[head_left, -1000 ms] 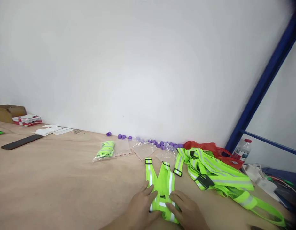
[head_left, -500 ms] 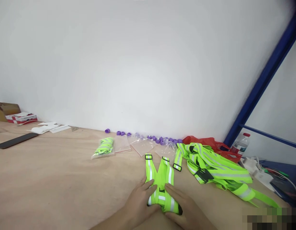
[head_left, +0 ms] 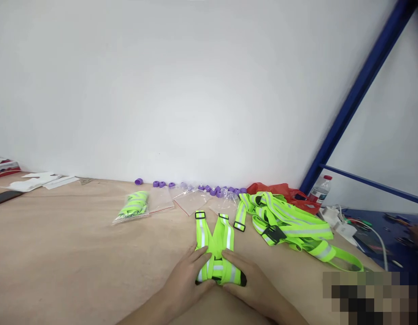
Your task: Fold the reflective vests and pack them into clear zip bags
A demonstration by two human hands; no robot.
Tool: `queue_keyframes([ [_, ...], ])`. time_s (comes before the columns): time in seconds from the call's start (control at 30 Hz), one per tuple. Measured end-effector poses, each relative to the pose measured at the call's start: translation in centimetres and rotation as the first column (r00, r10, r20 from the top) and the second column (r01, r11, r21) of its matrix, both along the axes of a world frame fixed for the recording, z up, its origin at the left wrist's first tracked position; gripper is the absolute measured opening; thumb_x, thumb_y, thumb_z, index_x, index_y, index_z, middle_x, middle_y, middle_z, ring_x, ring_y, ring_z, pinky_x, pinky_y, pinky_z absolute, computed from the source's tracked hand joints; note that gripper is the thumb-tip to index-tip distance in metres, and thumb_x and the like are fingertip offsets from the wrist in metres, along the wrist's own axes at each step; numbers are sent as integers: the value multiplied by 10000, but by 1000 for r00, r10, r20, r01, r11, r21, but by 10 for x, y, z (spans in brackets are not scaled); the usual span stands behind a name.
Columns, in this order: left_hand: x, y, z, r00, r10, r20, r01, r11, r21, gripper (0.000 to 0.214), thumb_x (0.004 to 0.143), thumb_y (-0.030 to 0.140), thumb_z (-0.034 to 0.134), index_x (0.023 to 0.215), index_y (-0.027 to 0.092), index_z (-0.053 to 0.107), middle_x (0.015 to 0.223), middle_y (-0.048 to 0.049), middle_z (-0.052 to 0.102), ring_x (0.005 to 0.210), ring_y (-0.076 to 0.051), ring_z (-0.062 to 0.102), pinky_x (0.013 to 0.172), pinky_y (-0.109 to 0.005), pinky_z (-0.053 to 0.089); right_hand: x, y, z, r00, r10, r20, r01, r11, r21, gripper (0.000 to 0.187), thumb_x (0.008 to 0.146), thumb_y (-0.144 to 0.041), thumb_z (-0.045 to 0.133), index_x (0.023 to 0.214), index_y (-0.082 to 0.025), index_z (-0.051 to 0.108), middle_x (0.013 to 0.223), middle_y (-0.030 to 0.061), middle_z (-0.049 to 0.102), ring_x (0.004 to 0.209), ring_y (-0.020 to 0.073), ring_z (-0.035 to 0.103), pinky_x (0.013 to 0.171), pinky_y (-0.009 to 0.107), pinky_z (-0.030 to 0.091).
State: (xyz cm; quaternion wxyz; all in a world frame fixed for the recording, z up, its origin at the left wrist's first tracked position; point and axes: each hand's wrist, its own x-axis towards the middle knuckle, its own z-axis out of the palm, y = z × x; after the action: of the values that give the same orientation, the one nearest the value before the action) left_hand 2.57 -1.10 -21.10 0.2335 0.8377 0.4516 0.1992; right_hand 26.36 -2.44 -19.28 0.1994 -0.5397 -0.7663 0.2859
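The label (head_left: 318,196) on the bottle (head_left: 322,187) at far right is too small for me to read. Reaching in from the near edge, my left hand (head_left: 188,273) and right hand (head_left: 248,274) rest on the folded green harness (head_left: 215,246), near centre, fingers slightly parted, thumbs pointing inward.

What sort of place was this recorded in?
Probably a makeshift indoor workspace, judging by the green harness being handled, the clear bags beyond it and the straps heaped to its right.
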Motion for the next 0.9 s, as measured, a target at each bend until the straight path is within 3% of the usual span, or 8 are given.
queue_keyframes([
  [0.27,1,-1,-1,1000,-3,15,2,1000,11,587,835,316,714,1395,206,576,1532,-106,464,1459,-353,345,1197,-551,320,1,-7,-6,981,149,121,-150,989,-1,685,956,-453,492,1567,-195,322,1633,100,281,1520,281,213,1238,498,202],
  [0.4,1,0,-3,999,-7,51,5,1000,28,569,824,304,724,1373,234,594,1522,-94,480,1450,-349,363,1184,-553,341,1,-8,-11,992,114,47,-117,990,78,548,997,-392,401,1495,-162,411,1593,142,362,1492,257,296,1220,482,269],
  [0.63,2,-1,4,999,33,-1,-33,999,20,588,815,326,738,1374,208,601,1475,-87,540,1420,-350,408,1177,-525,369,-2,1,-17,992,-7,126,-31,954,298,347,936,-387,556,1206,-209,681,1414,152,575,1290,304,558,1058,459,487],
  [0.8,3,-2,8,998,62,-3,-62,996,57,557,811,371,749,1336,223,636,1425,-87,589,1375,-358,459,1145,-525,410,-2,2,-20,985,37,171,-109,893,436,320,910,-314,620,1196,-203,713,1199,140,714,1100,268,685,930,369,575],
  [0.9,4,-3,9,998,58,-6,-57,995,87,521,819,351,744,1315,227,647,1403,-83,607,1356,-348,480,1149,-513,408,-1,1,-21,964,71,256,-190,858,477,333,907,-321,639,1209,-205,719,1224,140,716,1116,288,689,976,411,558],
])
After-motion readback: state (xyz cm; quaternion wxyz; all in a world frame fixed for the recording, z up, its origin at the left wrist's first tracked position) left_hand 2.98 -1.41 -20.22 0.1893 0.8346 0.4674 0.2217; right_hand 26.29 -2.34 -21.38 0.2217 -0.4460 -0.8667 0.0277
